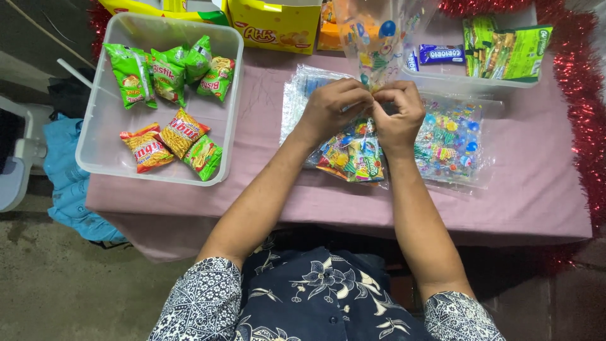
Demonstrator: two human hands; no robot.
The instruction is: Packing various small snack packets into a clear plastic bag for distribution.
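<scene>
Clear printed treat bag, upper centre of the frame, stands upright with its neck pinched between both hands; its lower part, packed with colourful snack packets, rests on the pink-covered bench at mid-frame. Left hand is curled closed on the bag's neck from the left, fingertips pressed together on the plastic. Right hand is closed likewise on the neck from the right, knuckles touching those of the left hand. Both forearms run down to patterned dark-blue sleeves at the bottom of the frame.

Just right of the hands lies a flat stack of printed clear bags, and a similar clear sheet shows under the left wrist. At left of frame a translucent plastic tub sits on the bench and holds green snack packets toward its upper wall and orange and green packets toward its lower wall. At upper right a second clear tub holds green wrapped packets and a blue wrapped bar. A yellow carton stands at top centre. Red tinsel borders the bench's right edge.
</scene>
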